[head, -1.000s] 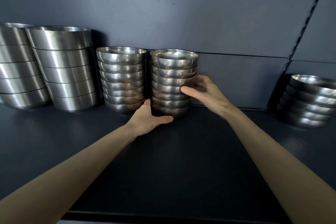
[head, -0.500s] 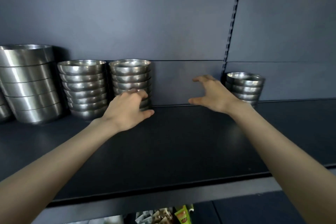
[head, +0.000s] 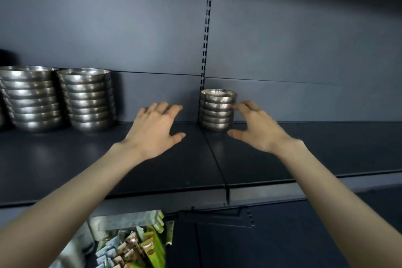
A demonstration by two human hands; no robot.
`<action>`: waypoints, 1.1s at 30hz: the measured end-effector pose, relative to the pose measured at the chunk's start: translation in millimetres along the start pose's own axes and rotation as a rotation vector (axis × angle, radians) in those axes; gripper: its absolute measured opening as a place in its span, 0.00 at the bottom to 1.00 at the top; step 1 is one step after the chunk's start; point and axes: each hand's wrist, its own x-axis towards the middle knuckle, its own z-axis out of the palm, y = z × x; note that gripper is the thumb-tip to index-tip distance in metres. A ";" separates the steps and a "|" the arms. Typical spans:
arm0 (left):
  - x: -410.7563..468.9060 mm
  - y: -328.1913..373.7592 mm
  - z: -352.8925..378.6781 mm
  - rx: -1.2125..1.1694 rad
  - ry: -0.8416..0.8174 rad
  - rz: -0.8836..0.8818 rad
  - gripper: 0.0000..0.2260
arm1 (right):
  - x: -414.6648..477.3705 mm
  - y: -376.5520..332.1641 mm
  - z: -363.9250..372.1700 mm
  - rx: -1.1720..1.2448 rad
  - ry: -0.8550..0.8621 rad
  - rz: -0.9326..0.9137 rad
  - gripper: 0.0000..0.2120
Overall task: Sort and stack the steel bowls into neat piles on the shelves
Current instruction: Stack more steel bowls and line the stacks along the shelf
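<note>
Risk: one-sided push from right hand (head: 258, 130) could topple small bowl stack (head: 217, 111) | fingers: spread, empty, left hand (head: 154, 130) too

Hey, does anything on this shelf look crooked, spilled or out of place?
Nothing is spilled or visibly dented. The short pile of bowls stands alone beside the slotted upright, well apart from the taller pile and the leftmost pile. All three look straight.

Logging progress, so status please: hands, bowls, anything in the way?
Left hand, right hand open, empty. Small bowl stack upright between them, right fingers beside it, contact unclear. Nothing blocking.
</note>
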 end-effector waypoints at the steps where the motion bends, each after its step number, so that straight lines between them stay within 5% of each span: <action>1: 1.9 9.3 1.9 -0.003 -0.005 0.001 0.31 | -2.2 8.6 -2.8 0.002 -0.009 0.000 0.31; 18: 91.3 31.9 91.0 -0.408 -0.134 -0.233 0.40 | 89.8 102.5 32.2 0.257 -0.010 -0.009 0.36; 29: 130.9 22.8 154.8 -0.816 -0.205 -0.381 0.56 | 149.4 129.8 66.3 0.729 -0.078 0.024 0.57; 33: 130.7 27.9 165.3 -0.922 -0.219 -0.396 0.51 | 161.9 135.6 76.9 0.817 -0.115 -0.018 0.46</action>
